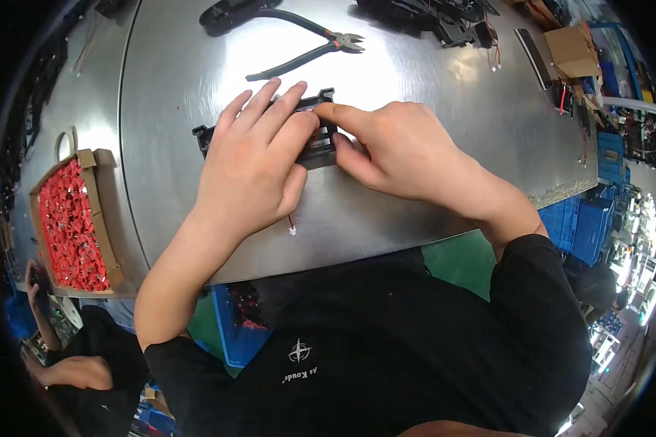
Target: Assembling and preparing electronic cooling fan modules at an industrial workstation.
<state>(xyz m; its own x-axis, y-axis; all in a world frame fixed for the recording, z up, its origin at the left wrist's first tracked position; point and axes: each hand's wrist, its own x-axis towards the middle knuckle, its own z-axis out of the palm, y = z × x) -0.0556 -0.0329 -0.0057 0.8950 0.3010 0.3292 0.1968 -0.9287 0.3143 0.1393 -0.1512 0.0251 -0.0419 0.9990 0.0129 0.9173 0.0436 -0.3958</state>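
A black plastic housing [318, 153] with slots and corner tabs lies on the metal table in front of me. My left hand [251, 164] covers much of it, its fingers reaching over the far edge and holding it. At the housing's right end, my right hand [408, 149] grips it with the index finger on top and the thumb at the near side. The two index fingertips are close together there. From under my left hand, a thin wire ends in a small white connector [293, 230]. Whatever lies beneath my fingers is hidden.
Beyond my hands lie diagonal cutters [335, 41] with spread dark handles. Black parts [423, 18] with wires sit at the far right. A cardboard tray [109, 240] of small red pieces stands left. Blue bins [587, 226] are at the right; another person [87, 371] sits lower left.
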